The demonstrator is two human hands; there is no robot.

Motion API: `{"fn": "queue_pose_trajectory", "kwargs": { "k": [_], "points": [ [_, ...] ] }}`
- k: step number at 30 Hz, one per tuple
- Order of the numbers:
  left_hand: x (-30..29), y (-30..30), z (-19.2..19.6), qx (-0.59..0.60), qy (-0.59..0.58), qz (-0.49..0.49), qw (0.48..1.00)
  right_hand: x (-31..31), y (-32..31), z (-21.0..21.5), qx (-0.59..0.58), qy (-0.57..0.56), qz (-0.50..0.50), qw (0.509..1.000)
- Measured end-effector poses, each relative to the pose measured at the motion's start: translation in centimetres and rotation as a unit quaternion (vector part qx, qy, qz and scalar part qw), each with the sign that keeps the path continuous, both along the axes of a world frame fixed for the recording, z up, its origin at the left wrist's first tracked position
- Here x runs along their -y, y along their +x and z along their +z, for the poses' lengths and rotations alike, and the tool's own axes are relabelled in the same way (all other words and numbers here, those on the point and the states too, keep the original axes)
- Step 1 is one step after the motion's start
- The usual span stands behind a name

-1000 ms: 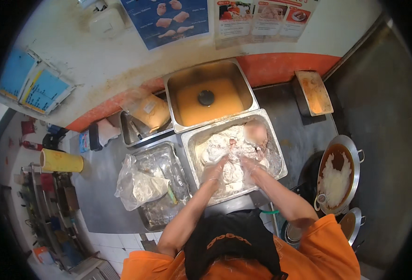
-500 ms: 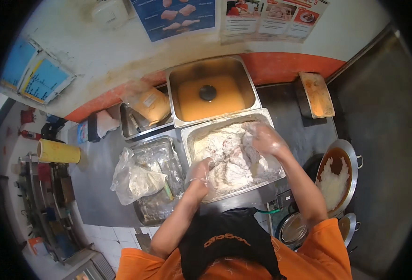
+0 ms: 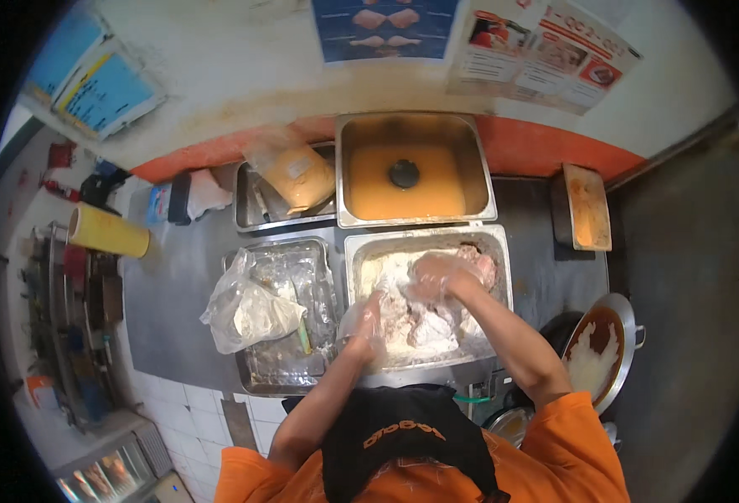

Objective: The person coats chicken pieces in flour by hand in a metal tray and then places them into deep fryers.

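Flour-white chicken pieces (image 3: 424, 323) lie heaped in the steel breading pan (image 3: 493, 251) directly before me, half buried in loose coating. I judge them soft, irregular and fairly light, slick beneath the dusting, so they are best taken from underneath at the thick middle and cupped rather than pinched. My right hand (image 3: 436, 277), in a thin clear glove, curls its fingers down over a piece near the pan's far side; my left hand (image 3: 365, 318), also gloved, rests at the near-left rim, fingers loosely bent, and I cannot tell whether it grips anything. Left of this pan stands a second tray (image 3: 256, 381) holding a crumpled plastic bag (image 3: 248, 310); behind, a deep pan of orange liquid (image 3: 410, 180).
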State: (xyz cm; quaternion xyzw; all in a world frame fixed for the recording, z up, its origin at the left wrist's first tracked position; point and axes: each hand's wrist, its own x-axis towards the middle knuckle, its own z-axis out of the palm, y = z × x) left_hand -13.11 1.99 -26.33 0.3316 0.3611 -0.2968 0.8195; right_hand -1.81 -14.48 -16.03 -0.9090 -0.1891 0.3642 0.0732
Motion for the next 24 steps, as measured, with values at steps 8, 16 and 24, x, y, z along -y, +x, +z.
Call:
{"fn": "queue_pose_trajectory", "kwargs": {
  "k": [8,16,24],
  "points": [
    [-1.6,-1.8,-0.2,-0.020,-0.008,0.035,0.999,-4.6,-0.9,-5.9,0.097,0.068,0.177,0.977],
    [-2.6,-1.1,-2.1,-0.010,0.100,-0.030,0.994,-7.9,1.4,-4.3,-0.073,-0.021,0.185,0.980],
    [-1.9,2.4,10.0,0.057,0.364,-0.408,0.835,1.7,-2.2,0.6,0.025,-0.009,0.216,0.976]
  ]
}}
